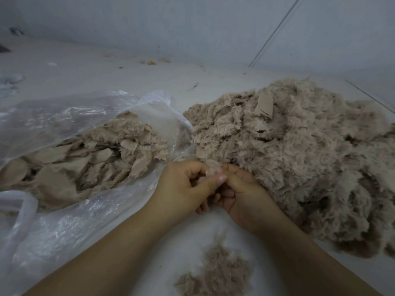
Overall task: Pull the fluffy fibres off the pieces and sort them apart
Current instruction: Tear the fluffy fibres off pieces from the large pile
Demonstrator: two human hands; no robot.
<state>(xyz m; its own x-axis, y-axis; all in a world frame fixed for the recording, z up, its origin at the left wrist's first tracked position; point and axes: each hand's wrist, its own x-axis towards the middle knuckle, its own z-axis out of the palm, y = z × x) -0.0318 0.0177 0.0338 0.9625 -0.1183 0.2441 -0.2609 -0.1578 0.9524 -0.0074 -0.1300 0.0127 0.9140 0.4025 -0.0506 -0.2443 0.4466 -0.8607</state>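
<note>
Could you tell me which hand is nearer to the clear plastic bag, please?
Left. The left hand lies over the clear plastic bag edge; the right hand sits beyond it.

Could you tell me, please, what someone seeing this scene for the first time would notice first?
Most striking is the big heap of beige fluffy pieces spread over the right of the floor. On the left lies a clear plastic bag with more such pieces in it, many showing their smooth backing. In the middle, the left hand and right hand meet over a small tuft, and a small pile of loose fibres lies near the bottom edge.
</note>
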